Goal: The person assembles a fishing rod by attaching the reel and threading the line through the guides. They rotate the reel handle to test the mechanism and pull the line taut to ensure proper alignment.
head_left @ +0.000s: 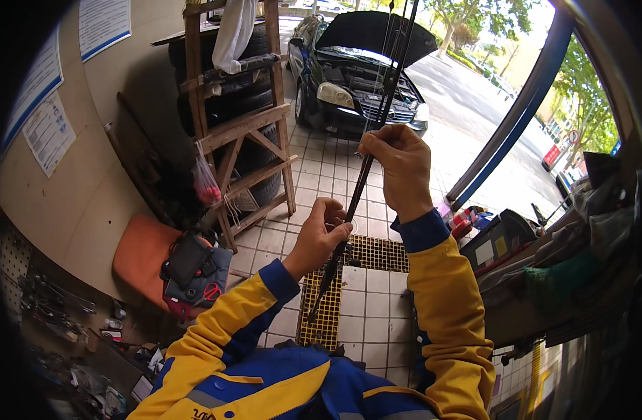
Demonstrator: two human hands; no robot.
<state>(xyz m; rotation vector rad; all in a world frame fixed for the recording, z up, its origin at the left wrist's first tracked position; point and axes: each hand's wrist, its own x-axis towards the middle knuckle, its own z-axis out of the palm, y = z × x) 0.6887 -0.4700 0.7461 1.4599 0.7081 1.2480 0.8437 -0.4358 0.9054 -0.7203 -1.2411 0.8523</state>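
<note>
A long, thin, dark rod [363, 182] slants in front of me, running from the lower middle up past the top edge. Several fine strands or strips run beside its upper part; its exact kind does not show clearly. My left hand [321, 232] is closed around the lower part, with thumb and fingers against it. Higher up, my right hand [403, 166] pinches at the rod between thumb and forefinger. A small pale bit shows at its fingertips, too small to name. The rod's lower end tapers over the yellow floor grating [321, 308].
A dark car [356, 91] stands ahead with its hood raised. Left of it, a wooden ladder [240, 133] leans by stacked tyres [258, 91]. An orange seat [142, 252] holds a dark tablet [186, 259] and red-handled scissors [212, 291]. Cloths [580, 238] lie at right.
</note>
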